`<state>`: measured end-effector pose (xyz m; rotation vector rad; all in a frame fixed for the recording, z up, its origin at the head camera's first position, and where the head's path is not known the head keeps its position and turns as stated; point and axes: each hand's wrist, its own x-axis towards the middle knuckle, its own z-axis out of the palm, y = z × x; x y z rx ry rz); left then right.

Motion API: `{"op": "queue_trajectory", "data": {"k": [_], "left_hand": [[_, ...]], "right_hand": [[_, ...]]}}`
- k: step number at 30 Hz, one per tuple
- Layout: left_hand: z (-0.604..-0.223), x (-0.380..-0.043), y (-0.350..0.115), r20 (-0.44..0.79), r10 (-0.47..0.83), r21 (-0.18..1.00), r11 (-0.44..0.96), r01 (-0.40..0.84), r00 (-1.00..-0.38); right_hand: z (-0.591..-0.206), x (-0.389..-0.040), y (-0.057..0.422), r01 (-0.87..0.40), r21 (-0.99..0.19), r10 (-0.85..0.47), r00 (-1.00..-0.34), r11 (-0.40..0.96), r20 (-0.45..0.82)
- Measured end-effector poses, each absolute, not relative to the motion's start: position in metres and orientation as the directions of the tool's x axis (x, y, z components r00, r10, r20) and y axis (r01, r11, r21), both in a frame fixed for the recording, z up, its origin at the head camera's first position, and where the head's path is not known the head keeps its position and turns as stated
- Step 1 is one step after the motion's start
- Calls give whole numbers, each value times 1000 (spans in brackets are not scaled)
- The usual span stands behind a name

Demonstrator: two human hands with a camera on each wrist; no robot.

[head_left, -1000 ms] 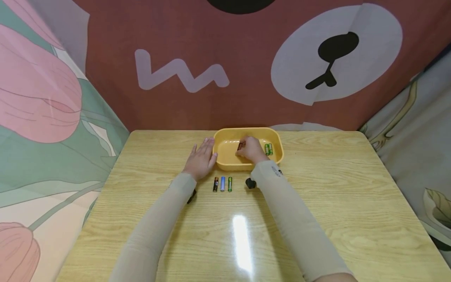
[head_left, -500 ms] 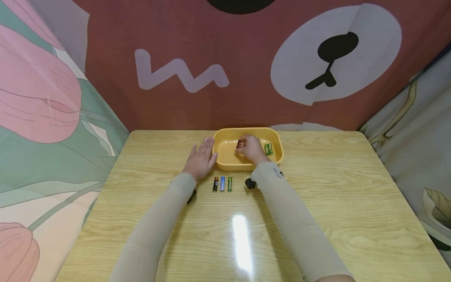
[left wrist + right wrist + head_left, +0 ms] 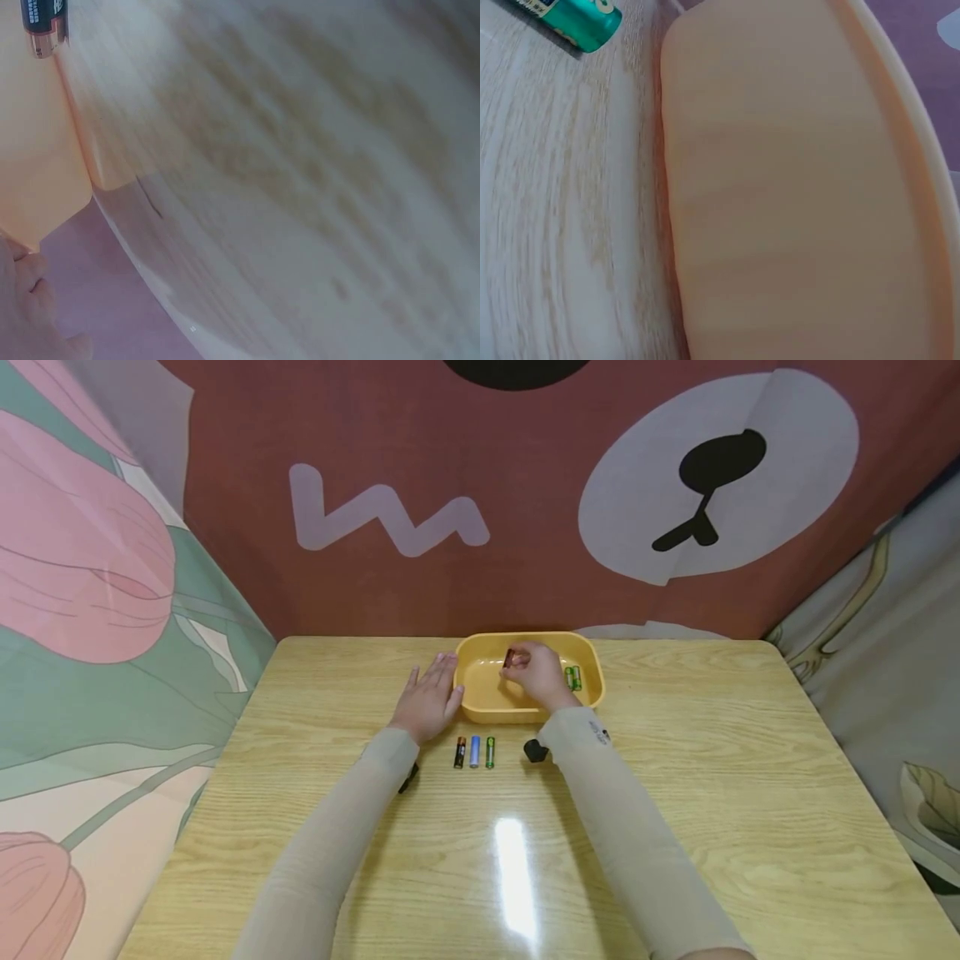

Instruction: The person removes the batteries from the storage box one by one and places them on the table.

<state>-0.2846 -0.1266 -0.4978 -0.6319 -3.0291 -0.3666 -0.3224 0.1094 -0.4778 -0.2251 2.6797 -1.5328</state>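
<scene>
A yellow plastic tray stands near the table's back edge. Inside it, my right hand pinches a dark battery with a reddish sheen between thumb and fingers. Two green batteries lie side by side at the tray's right end, partly behind that hand. With fingers straight, my left hand rests against the tray's left end. In front of the tray, a black battery with a copper end, a blue battery and a green battery form a row. The right wrist view hides the right hand.
The wooden table runs out to both sides and toward me. Behind it hangs a reddish-brown printed cloth, close to the tray's far side. More patterned cloth flanks the left side.
My right hand has shifted slightly toward the back of the tray, carrying the dark battery with it. The left hand and the row of batteries stay where they were.
</scene>
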Motion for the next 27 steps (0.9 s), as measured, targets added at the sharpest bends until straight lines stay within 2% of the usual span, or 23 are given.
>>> {"op": "queue_trajectory", "data": {"k": [15,27], "left_hand": [[-494,-283,-127,62,391,219,892,395,-918],[-497,-284,-126,69,384,225,893,390,-921]], "right_hand": [[-470,-312,113,-187,-851,-115,-982,490,149],[-460,-296,117,-208,-870,-91,-978,446,188]]}}
